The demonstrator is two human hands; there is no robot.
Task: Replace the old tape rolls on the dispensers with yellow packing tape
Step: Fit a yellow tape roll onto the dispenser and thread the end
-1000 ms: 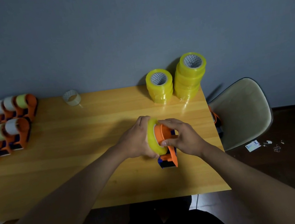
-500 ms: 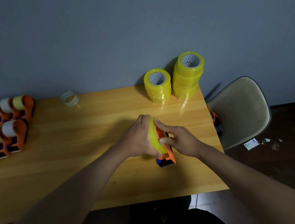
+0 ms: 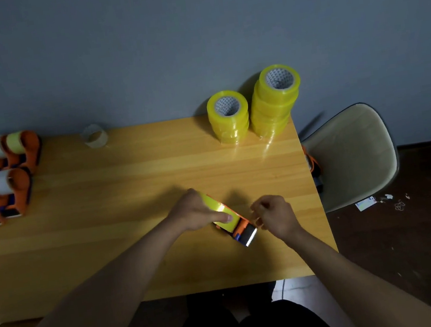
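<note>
- The desk [image 3: 108,234] fills the middle of my view, a yellow wooden top set against a grey wall [image 3: 163,37].
- A pale chair [image 3: 356,149] stands just off the desk's right edge, over dark floor with small scraps of litter [image 3: 380,201] on it.
- Along the left edge sits a cluster of orange dispensers [image 3: 3,176], two rows of them, each carrying a pale roll.
- At the back right corner I have two stacks of yellow packing tape: the taller stack [image 3: 275,102] right at the corner, the shorter stack [image 3: 229,119] just beside it on its left, the two close together or touching.
- My left hand [image 3: 196,211] is over the desk's middle right part, fingers and thumb wrapped around the yellow roll [image 3: 220,214], thumb pressing on its shiny face.
- That roll sits on the orange dispenser [image 3: 241,229] I am working on, which lies tilted on the desk with its toothed blade end pointing toward the front right.
- My right hand [image 3: 275,214] is just beside the dispenser's blade end, fingers curled in; whether the fingertips pinch a tape end or only touch the orange body, I cannot tell.
- Near the back edge, left of centre, a nearly clear used roll [image 3: 94,136] stands on its own, well apart from everything else.
</note>
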